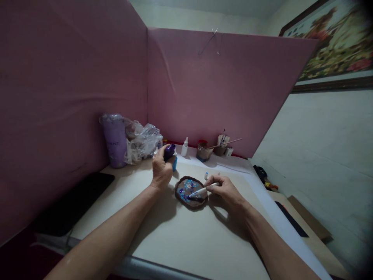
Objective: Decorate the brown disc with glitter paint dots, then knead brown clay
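My left hand (pixel 162 169) is raised over the back of the table, fingers wrapped around a small dark purple bottle (pixel 169 152). Something blue (pixel 175 164), perhaps another bottle, stands partly hidden behind that hand. In front of me a round brown dish (pixel 176 191) with a raised, uneven rim lies on the table, dotted with blue and purple glittery spots. My right hand (pixel 225 190) pinches a white marker (pixel 200 191), its tip down at a purple spot on the dish's lower left. Just behind the dish is a small white-and-blue cap (pixel 206 175).
At the back stand a white dropper bottle (pixel 184 147), a jar (pixel 203 151) with a brush (pixel 225 144) across it, and a holder of sticks (pixel 223 144). To the left are a purple tumbler (pixel 114 142), clear plastic bags (pixel 142 142) and a black flat panel (pixel 77 202). Pink partitions enclose the table.
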